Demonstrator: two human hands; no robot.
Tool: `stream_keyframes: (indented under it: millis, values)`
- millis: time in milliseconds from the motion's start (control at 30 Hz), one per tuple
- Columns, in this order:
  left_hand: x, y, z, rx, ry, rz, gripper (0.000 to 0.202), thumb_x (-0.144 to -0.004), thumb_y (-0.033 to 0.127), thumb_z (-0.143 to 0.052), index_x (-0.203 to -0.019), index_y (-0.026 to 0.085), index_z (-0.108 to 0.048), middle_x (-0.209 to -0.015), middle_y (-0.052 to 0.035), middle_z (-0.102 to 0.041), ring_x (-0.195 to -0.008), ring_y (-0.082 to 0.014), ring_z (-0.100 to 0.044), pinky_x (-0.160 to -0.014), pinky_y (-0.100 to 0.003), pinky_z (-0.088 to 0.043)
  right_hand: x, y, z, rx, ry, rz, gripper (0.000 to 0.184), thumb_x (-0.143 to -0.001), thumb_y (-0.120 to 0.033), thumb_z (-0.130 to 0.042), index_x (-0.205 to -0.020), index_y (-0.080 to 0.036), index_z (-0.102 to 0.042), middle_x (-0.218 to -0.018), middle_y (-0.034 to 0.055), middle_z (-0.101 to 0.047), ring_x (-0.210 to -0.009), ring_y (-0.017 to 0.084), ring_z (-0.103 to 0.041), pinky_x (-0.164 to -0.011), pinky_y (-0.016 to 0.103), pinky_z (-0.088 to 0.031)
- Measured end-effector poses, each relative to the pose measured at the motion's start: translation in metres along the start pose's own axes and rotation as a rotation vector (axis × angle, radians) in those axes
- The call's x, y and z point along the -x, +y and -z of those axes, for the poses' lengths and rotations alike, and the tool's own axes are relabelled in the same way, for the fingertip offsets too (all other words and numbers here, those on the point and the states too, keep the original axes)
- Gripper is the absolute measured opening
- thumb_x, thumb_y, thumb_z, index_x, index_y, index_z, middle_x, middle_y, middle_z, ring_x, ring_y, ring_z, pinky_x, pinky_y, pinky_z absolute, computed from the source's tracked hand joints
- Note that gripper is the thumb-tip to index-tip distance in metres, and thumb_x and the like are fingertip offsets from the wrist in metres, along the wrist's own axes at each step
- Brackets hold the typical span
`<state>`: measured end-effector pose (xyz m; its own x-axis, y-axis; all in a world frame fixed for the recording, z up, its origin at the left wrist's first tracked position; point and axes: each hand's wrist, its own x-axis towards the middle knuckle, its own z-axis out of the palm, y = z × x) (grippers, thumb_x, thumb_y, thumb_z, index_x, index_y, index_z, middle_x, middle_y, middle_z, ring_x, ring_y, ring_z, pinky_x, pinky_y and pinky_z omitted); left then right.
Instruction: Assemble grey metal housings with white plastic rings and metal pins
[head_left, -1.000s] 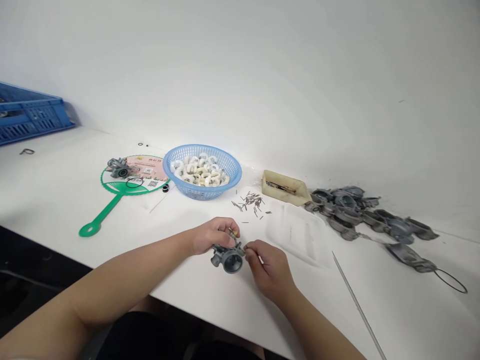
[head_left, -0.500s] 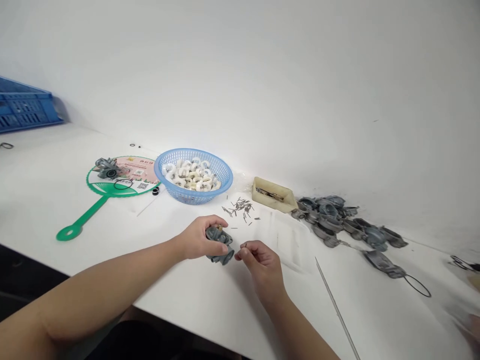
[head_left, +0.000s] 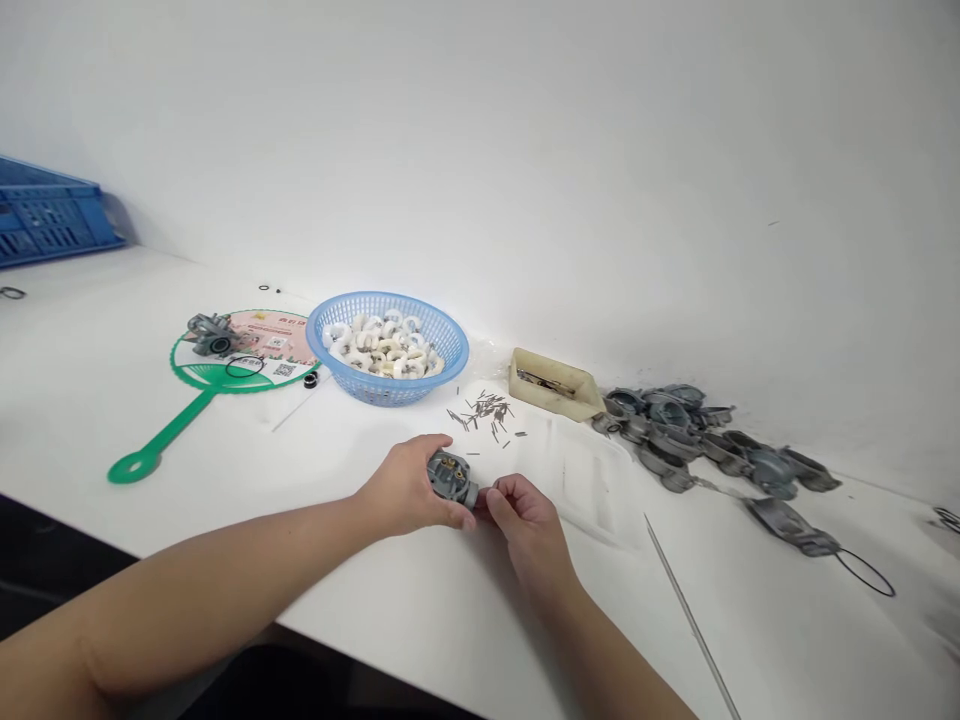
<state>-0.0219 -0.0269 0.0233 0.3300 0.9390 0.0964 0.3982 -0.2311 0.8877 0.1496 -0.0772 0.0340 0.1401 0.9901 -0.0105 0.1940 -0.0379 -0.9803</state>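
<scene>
Smooth white wall (head_left: pixel 525 150) rose behind a white tabletop (head_left: pixel 360 620), whose near edge dropped away into darkness. Close to that edge, the left hand (head_left: pixel 409 488) held a compact grey metal casting with brass-coloured fittings in its recess (head_left: pixel 450 478), the thumb along the near side and the fingers curled over the far side. The right hand (head_left: pixel 531 525) was at the casting's right end, thumb and forefinger narrowed towards each other; I could not tell whether they met or had something small between them.

Slipping looked the likeliest trouble: the casting seemed to be held up by one hand's grip alone, so a push from the right hand could have twisted it loose. Anything small in the right fingertips could have dropped and mixed with the scattered thin dark metal pins (head_left: pixel 487 410) just beyond the hands. Those pins lay loose, between the round light-blue plastic basket of white rings (head_left: pixel 390 390) and the casting, so a careless sleeve or knuckle might have swept them about.

Right of the hands, a translucent shallow plastic tray (head_left: pixel 581 480) was near enough to be nudged by the right wrist. Beyond it, a long thin silver rod (head_left: pixel 690 625) slanted beside the right forearm, where an elbow swung outward could have set it rolling.
</scene>
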Motion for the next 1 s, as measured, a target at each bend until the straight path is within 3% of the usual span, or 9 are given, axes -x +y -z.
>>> stream_keyframes:
  millis: [233, 433, 733, 867, 1000]
  values:
    - [0.007, 0.007, -0.002, -0.186, -0.04, -0.065, 0.093, -0.042, 0.058, -0.079, -0.12, 0.015, -0.052, -0.113, -0.0119, -0.054, -0.103, -0.03, -0.053, -0.09, -0.042, -0.046, 0.001, -0.005, 0.002, 0.228, -0.037, 0.038, 0.023, -0.077, -0.039, -0.053, -0.065, -0.02, -0.047, -0.059, -0.0026, -0.051, -0.057, 0.012, -0.04, -0.057, 0.026, -0.032]
    - [0.007, 0.004, 0.003, -0.256, -0.079, -0.127, 0.091, -0.05, 0.054, -0.076, -0.127, 0.015, -0.046, -0.113, -0.0117, -0.053, -0.104, -0.0302, -0.053, -0.09, -0.043, -0.046, 0.0, -0.006, 0.001, 0.222, -0.042, 0.019, 0.022, -0.074, -0.038, -0.055, -0.064, -0.02, -0.047, -0.06, -0.0025, -0.052, -0.057, 0.012, -0.041, -0.057, 0.025, -0.033]
    - [0.01, 0.003, 0.007, -0.206, -0.041, -0.204, 0.095, -0.053, 0.063, -0.071, -0.131, 0.017, -0.041, -0.118, -0.0134, -0.052, -0.109, -0.0326, -0.05, -0.091, -0.046, -0.044, -0.002, -0.003, 0.005, 0.177, 0.021, 0.029, 0.024, -0.072, -0.04, -0.06, -0.063, -0.019, -0.051, -0.064, -0.0002, -0.06, -0.064, 0.015, -0.052, -0.062, 0.028, -0.038]
    - [0.01, 0.003, 0.011, -0.081, 0.079, -0.264, 0.075, -0.067, 0.061, -0.061, -0.124, 0.015, -0.047, -0.114, -0.0137, -0.055, -0.105, -0.0291, -0.053, -0.09, -0.044, -0.044, -0.004, 0.001, 0.008, 0.153, 0.057, -0.005, 0.024, -0.071, -0.041, -0.061, -0.065, -0.019, -0.056, -0.066, 0.001, -0.062, -0.065, 0.016, -0.055, -0.064, 0.029, -0.04]
    - [0.0, 0.003, 0.029, 0.026, 0.385, -0.29, 0.05, -0.077, 0.05, -0.055, -0.112, 0.014, -0.055, -0.102, -0.0104, -0.062, -0.097, -0.0234, -0.058, -0.086, -0.038, -0.046, -0.007, 0.002, 0.007, 0.05, 0.09, -0.096, 0.025, -0.07, -0.042, -0.062, -0.067, -0.018, -0.055, -0.075, 0.0028, -0.065, -0.069, 0.018, -0.062, -0.068, 0.03, -0.044]
